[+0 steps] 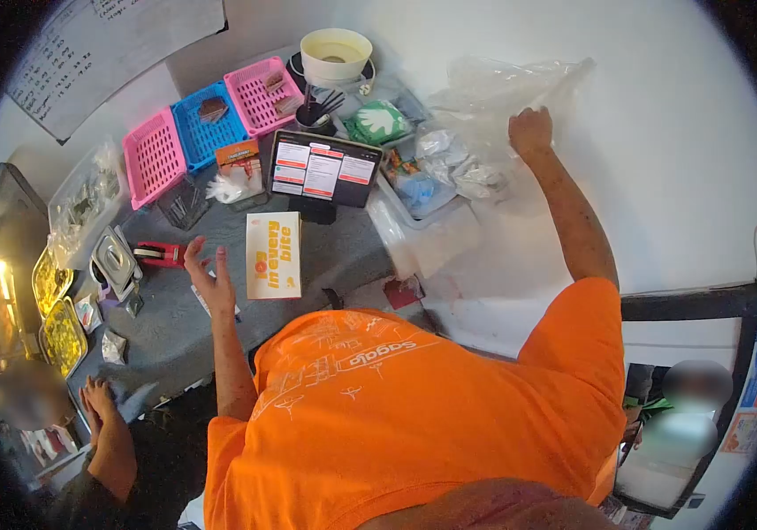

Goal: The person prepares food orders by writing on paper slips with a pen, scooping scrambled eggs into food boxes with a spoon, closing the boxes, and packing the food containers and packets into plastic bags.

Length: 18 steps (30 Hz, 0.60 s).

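My right hand reaches far out to the upper right, its fingers closed on a clear plastic bag that spreads against the white wall. My left hand hovers over the grey table, fingers apart and holding nothing. Just right of it lies a white carton with yellow lettering. A red tape dispenser sits to its left. Beyond the carton, a tablet stands upright with its screen lit. Below my right hand, crumpled plastic bags fill a clear tub.
Pink and blue baskets line the back, near a white bucket and a cup of black sticks. Metal trays with yellow contents stand left. Another person's hands are at the lower left table edge.
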Available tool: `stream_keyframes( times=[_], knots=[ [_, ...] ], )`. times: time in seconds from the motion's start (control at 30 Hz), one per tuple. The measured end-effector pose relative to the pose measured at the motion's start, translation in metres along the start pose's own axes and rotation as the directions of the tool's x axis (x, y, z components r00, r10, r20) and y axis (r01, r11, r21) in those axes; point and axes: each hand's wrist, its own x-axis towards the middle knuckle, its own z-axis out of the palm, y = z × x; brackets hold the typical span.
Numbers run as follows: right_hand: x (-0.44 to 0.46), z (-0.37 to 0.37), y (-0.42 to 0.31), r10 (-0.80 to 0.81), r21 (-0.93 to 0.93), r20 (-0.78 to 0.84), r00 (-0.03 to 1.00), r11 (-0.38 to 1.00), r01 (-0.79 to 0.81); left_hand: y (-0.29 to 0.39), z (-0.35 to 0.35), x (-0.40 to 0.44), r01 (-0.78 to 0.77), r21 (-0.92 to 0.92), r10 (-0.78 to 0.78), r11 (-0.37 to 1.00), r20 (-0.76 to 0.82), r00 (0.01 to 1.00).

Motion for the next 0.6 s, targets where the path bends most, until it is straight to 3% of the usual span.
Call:
stream_keyframes(
  times=[0.03, 0.1, 0.13, 0.17, 0.27, 0.37, 0.5, 0.6],
  knots=[
    [0.006, 0.017, 0.002, -0.123, -0.096, -0.033, 0.992, 0.988, 0.119, 0.002, 0.003, -0.001, -0.009, 0.006, 0.009, 1.000, 0.003, 1.000],
    [0.025, 0.068, 0.009, -0.174, 0.404, 0.135, 0.976, 0.908, 0.106, 0.012, 0.003, -0.003, 0.020, -0.003, -0.020, 1.000, 0.021, 1.000],
    [0.030, 0.067, 0.010, -0.182, 0.636, 0.317, 0.931, 0.769, -0.066, 0.015, 0.003, -0.004, 0.036, -0.006, -0.035, 0.999, 0.028, 0.999],
    [0.033, 0.066, 0.015, -0.193, 0.713, 0.482, 0.854, 0.653, -0.255, 0.012, 0.004, -0.005, 0.040, -0.010, -0.040, 0.999, 0.023, 0.999],
    [0.031, 0.064, 0.023, -0.279, 0.720, 0.659, 0.698, 0.500, -0.480, 0.005, 0.006, -0.010, 0.057, -0.018, -0.056, 0.998, 0.020, 0.998],
    [0.024, 0.078, 0.022, -0.303, 0.697, 0.711, 0.635, 0.422, -0.579, 0.002, 0.006, -0.015, 0.063, -0.028, -0.062, 0.998, 0.029, 0.998],
    [0.028, 0.109, 0.003, -0.287, 0.741, 0.671, 0.683, 0.280, -0.610, 0.003, 0.005, -0.017, 0.102, -0.053, -0.102, 0.993, -0.003, 0.995],
    [0.041, 0.133, 0.007, -0.234, 0.766, 0.638, 0.734, 0.091, -0.637, 0.006, -0.002, -0.015, 0.035, -0.024, -0.036, 0.999, -0.029, 0.999]
  ],
)
